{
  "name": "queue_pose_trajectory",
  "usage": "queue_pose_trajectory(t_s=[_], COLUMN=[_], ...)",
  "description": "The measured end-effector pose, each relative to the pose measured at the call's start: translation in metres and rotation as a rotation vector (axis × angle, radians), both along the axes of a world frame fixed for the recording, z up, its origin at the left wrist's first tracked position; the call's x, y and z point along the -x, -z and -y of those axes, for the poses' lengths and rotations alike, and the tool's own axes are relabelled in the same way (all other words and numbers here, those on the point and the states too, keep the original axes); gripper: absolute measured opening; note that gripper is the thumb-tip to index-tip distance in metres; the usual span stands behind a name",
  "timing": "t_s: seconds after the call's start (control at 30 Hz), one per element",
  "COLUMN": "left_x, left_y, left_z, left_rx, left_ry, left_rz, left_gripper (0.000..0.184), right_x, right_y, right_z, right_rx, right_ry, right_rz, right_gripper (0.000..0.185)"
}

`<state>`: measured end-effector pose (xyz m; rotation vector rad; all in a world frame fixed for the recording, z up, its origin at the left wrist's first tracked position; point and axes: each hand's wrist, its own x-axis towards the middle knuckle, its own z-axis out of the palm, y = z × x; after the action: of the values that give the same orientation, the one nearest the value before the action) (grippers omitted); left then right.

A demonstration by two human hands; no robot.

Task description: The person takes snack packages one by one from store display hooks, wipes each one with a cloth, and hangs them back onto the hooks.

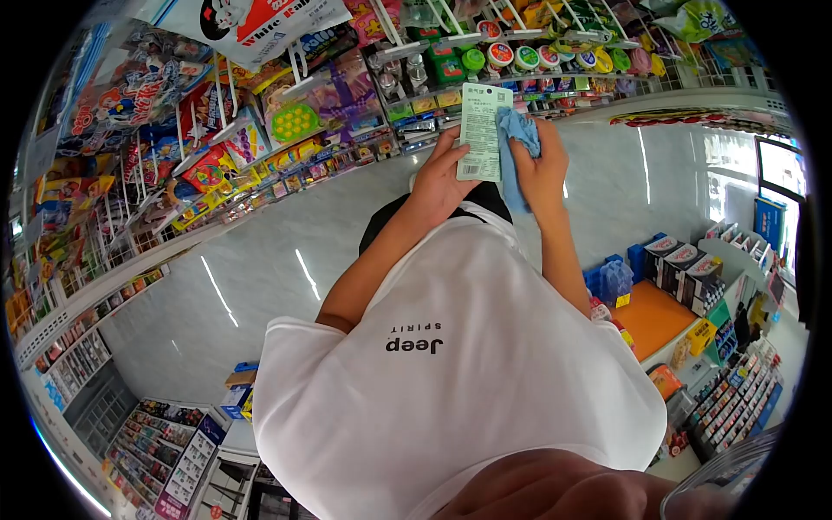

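Observation:
My left hand [442, 180] grips a flat, pale green package card [479, 130] by its lower left edge. The card stands upright in front of my chest, with printed text, a barcode near the bottom and a hang hole at the top. Just right of it, my right hand [542, 169] is closed on a crumpled blue cloth [513, 152]. Part of the cloth hangs down below my fingers, close beside the card's right edge. Whether the cloth touches the card I cannot tell.
Ahead and to the left runs a shelf rack with hanging snack bags [121, 100] and small round tubs [526, 58]. A White Rabbit bag [251, 26] hangs at the top. Grey floor [260, 277] lies around me. On the right stands an orange-topped counter [654, 316] with boxes [685, 269].

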<state>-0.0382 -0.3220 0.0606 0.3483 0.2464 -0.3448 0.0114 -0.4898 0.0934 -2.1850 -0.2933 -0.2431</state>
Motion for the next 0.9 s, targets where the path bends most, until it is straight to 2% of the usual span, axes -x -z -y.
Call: queue_pose_trajectory(t_s=[0.17, 0.27, 0.4, 0.53, 0.63, 0.83, 0.9], left_x=[-0.001, -0.007, -0.013, -0.015, -0.014, -0.031, -0.041], left_y=[0.002, -0.003, 0.016, 0.022, 0.015, 0.009, 0.007], left_z=[0.009, 0.01, 0.014, 0.012, 0.007, 0.011, 0.016], left_rx=[-0.044, 0.15, 0.24, 0.086, 0.165, 0.07, 0.067], left_ry=[0.008, 0.009, -0.028, -0.016, 0.013, 0.052, 0.035], left_rz=[-0.01, -0.045, -0.075, -0.136, -0.159, -0.095, -0.103], left_gripper=[0.033, 0.037, 0.045, 0.044, 0.036, 0.033, 0.034], right_x=[-0.01, 0.002, 0.014, 0.01, 0.001, -0.029, -0.041], right_y=[-0.005, -0.01, -0.005, -0.003, -0.003, -0.003, -0.003], right_z=[0.003, -0.005, -0.007, -0.001, 0.004, 0.016, 0.019], right_rx=[0.081, 0.094, 0.12, 0.177, 0.114, -0.057, -0.025], right_ry=[-0.022, -0.127, -0.323, -0.471, -0.488, -0.49, -0.525], right_rz=[0.008, 0.032, -0.039, -0.069, -0.197, -0.163, -0.174], right_gripper=[0.032, 0.033, 0.039, 0.039, 0.038, 0.036, 0.036])
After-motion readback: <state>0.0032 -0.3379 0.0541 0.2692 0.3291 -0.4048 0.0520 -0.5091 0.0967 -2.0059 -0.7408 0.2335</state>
